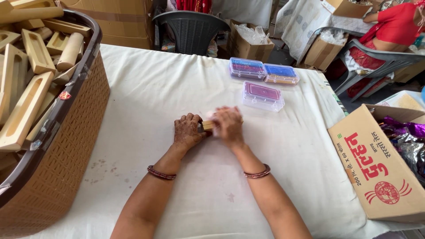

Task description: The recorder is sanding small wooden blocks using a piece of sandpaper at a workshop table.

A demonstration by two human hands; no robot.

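Sitting beyond the hands, three clear plastic cases (pixel 263 95) hold purple and blue contents; a red-printed cardboard box (pixel 376 166) lies right. Left hand (pixel 187 131) and right hand (pixel 228 125) pinch a small wooden block (pixel 207 125) between closed fingers.

Three clear plastic boxes (pixel 262 80) (purple, blue and magenta inside) sit near the surface's (pixel 146 88) far edge; a tan cardboard carton (pixel 376 166) with red print stands off its right edge.

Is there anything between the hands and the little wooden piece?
No. The left hand and the right hand both already touch the small wooden piece on the white cloth. The plastic boxes lie farther back, apart from them.
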